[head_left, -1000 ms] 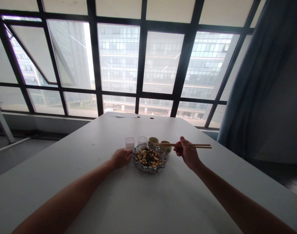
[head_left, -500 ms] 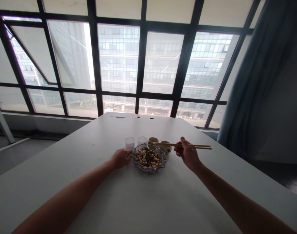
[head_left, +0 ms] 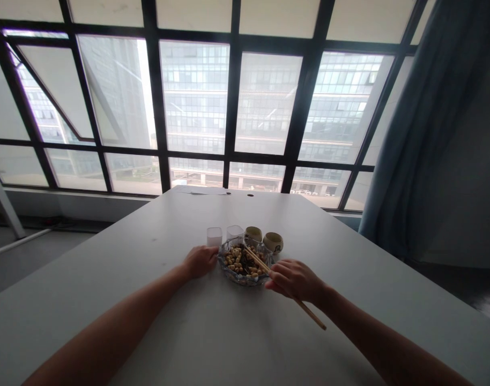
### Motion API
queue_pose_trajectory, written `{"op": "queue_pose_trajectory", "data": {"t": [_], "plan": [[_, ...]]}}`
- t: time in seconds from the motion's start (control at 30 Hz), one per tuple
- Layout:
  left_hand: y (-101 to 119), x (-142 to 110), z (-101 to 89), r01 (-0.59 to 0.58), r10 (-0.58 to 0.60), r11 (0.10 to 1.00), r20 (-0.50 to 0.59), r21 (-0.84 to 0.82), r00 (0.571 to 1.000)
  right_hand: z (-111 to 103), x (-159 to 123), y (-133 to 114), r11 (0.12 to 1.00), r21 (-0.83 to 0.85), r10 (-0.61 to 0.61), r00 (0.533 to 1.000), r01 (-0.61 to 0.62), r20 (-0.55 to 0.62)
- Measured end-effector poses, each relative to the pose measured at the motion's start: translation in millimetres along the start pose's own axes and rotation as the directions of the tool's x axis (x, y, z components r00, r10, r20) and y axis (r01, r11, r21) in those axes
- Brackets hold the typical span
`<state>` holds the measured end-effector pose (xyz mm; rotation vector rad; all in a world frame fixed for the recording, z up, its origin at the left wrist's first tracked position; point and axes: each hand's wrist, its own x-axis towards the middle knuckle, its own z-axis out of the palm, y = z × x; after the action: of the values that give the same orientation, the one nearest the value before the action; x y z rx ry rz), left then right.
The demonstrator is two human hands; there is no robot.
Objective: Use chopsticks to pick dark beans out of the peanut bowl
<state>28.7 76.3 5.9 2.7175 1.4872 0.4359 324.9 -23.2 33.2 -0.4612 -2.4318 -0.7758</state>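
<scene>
A clear glass bowl (head_left: 237, 277) with a wavy rim stands on the table, holding peanuts in the shell (head_left: 234, 262) and dark, thin pieces (head_left: 247, 261). My left hand (head_left: 201, 261) grips the bowl's left rim; its fingertips are partly hidden. Wooden chopsticks (head_left: 311, 315) are in my closed right hand (head_left: 295, 279), at the bowl's right front edge. Their tips point to the far left, over the middle of the contents. Behind the bowl are two translucent cups (head_left: 214, 236) on the left and two yellowish-green cups (head_left: 273, 242) on the right, one with a dark character.
Everything stands on a long white table (head_left: 180, 332). Sheets of paper (head_left: 200, 190) lie at its far end, beside two dark round holes. Beyond is a large dark-framed window (head_left: 197, 96), with a blue-grey curtain (head_left: 414, 134) on the right.
My right hand has moved down and to the left, toward me, swinging the chopsticks from level behind the bowl to slanting into it. My left hand stays at the rim.
</scene>
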Motion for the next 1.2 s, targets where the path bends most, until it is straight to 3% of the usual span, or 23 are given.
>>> {"op": "queue_pose_trajectory", "data": {"t": [0.4,0.5,0.53,0.57,0.63,0.7,0.73,0.8,0.87,0.93,1.2], "plan": [[0.8,-0.2,-1.1,0.018,-0.018,1.0,0.006,-0.001,1.0,-0.9,1.4,-1.1,1.0,0.02,0.015,0.999,-0.015,-0.03],[1.7,-0.3,-1.7,0.037,-0.036,0.999,0.012,-0.006,0.999,0.4,-0.8,-0.2,0.975,0.16,0.169,0.981,-0.153,-0.093],[1.6,-0.3,-1.6,0.041,-0.041,0.999,0.011,-0.006,0.999,1.4,-1.8,0.2,0.934,0.245,0.295,0.948,-0.26,-0.122],[1.5,-0.3,-1.3,0.042,-0.042,0.999,0.008,-0.004,0.999,2.7,-2.7,0.9,0.859,0.346,0.448,0.882,-0.379,-0.146],[0.8,-0.4,-0.6,0.038,-0.038,0.999,0.0,0.003,0.999,5.8,-4.0,3.6,0.615,0.557,0.74,0.652,-0.558,-0.164],[0.3,-0.4,-0.1,0.03,-0.03,1.0,-0.005,0.004,1.0,9.1,-4.7,8.4,0.372,0.714,0.909,0.39,-0.593,-0.15],[0.2,-0.4,-0.1,0.029,-0.029,1.0,-0.005,0.002,1.0,10.7,-5.0,11.3,0.285,0.766,0.948,0.288,-0.576,-0.137],[0.4,-0.4,-0.4,0.037,-0.037,0.999,-0.003,-0.001,0.999,13.6,-6.1,17.2,0.174,0.825,0.982,0.159,-0.538,-0.104],[1.0,-0.3,-1.0,0.049,-0.049,0.999,-0.007,0.008,0.999,15.9,-7.8,21.3,0.12,0.849,0.992,0.104,-0.515,-0.077],[1.6,-0.2,-1.5,0.059,-0.059,0.998,-0.014,0.024,0.998,17.6,-9.2,22.5,0.094,0.858,0.995,0.082,-0.505,-0.061],[2.4,-0.6,-1.1,0.054,-0.053,0.998,-0.03,0.045,0.998,17.8,-6.8,18.1,0.064,0.869,0.997,0.071,-0.49,-0.033]]}}
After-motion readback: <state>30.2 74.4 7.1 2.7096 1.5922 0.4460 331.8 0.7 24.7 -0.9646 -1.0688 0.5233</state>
